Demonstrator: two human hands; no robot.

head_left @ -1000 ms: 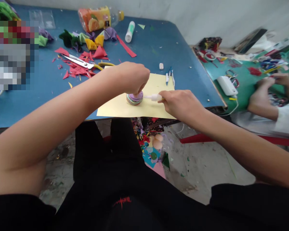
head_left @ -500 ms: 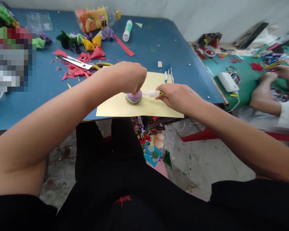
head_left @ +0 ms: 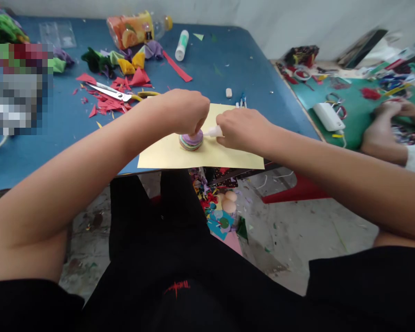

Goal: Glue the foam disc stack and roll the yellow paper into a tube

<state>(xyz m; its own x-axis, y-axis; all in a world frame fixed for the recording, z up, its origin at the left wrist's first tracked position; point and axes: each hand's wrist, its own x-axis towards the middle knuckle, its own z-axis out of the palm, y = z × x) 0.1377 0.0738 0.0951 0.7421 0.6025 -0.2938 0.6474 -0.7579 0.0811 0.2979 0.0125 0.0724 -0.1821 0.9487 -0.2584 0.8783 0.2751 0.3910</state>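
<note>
Scissors (head_left: 114,93) lie among red scraps (head_left: 105,103) on the worktop (head_left: 228,60), towards its left side, blades towards the back-left corner. Next comes the left hand (head_left: 190,108), folded nearly shut, a fingertip down on the round layered stack (head_left: 191,144); no pinch on it shows. The stack lies flat near the worktop's front edge, on the left half of the yellow sheet (head_left: 228,160), purple face up; being round, it has no long axis across the sheet. To its right, the white nozzle bottle (head_left: 214,132) points left at it, long axis roughly along that front edge; whether the tip touches, I cannot tell. The right hand (head_left: 240,129) is closed around the bottle. It has just shifted left, hiding more of the bottle, which suggests a fuller grip for steadying or squeezing.
</note>
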